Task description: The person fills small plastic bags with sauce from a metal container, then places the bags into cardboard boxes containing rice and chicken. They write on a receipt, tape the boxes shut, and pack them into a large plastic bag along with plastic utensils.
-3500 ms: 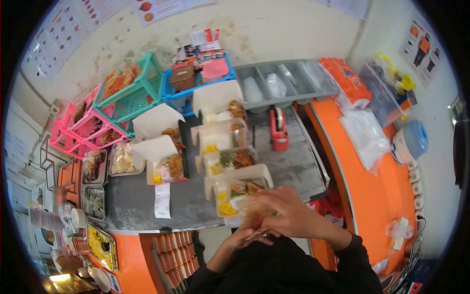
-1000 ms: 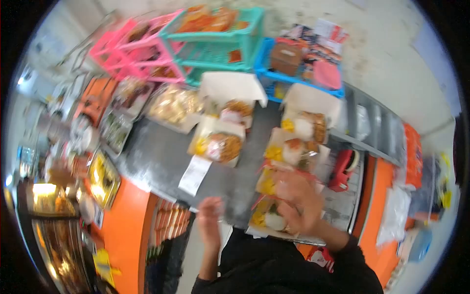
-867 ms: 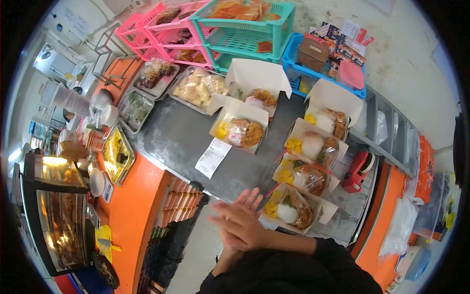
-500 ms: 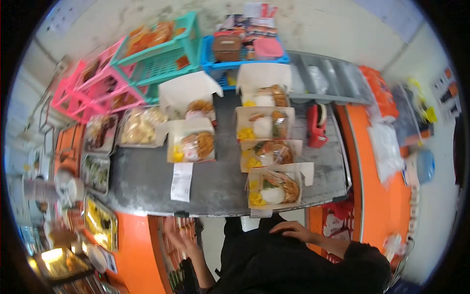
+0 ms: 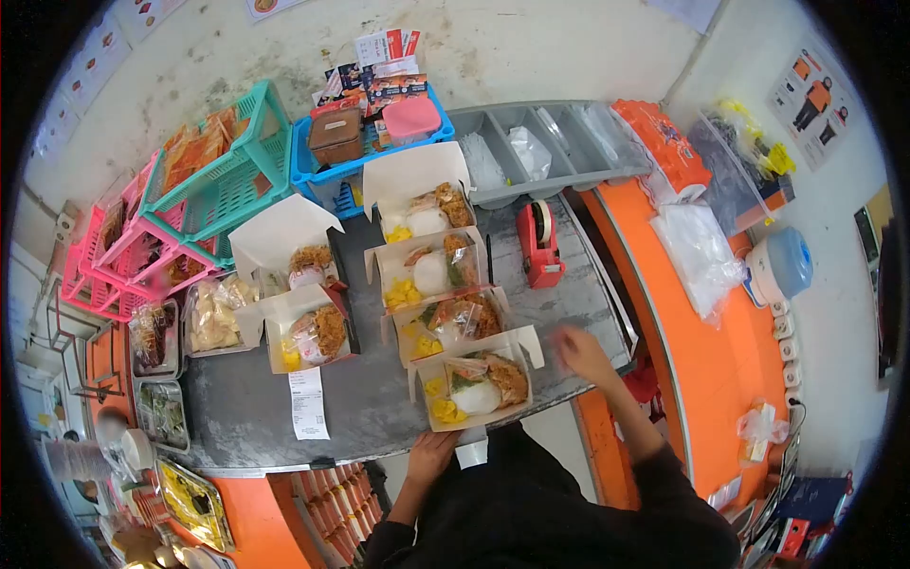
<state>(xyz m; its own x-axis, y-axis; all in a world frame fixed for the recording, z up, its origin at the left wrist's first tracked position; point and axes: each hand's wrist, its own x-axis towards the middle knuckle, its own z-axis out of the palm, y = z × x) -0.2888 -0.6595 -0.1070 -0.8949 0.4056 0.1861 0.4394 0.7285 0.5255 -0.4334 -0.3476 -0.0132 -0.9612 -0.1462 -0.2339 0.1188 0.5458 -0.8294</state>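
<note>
Flanking the nearest food box [image 5: 488, 419] are a person's two bare hands, forearms extended from black sleeves. The left hand [image 5: 431, 459] points forward at the near edge of a dark table [image 5: 237, 398], its fingers close to the box's near left corner; whether they touch the box, or grip anything, cannot be told. The right hand [image 5: 580, 356] is raised to the right of that box, wrist bent and fingers toward the left, too blurred to tell how far they are spread or whether they hold anything. Six boxes stand open: four in a row running from near to far at the centre, and two on the left. The nearest holds one white mound, yellow pieces and browned food. One printed receipt [image 5: 308, 405] lies near the left pair, and one white slip [image 5: 472, 449] hangs at the near edge. One red tape dispenser [image 5: 543, 258] stands on the right. Three shallow trays [image 5: 221, 352] of food line the table's left side. At the far side are one blue basket [image 5: 379, 156], bearing one pink tub [image 5: 410, 120] and one brown container [image 5: 336, 135], and one grey divided tray [image 5: 517, 194].
</note>
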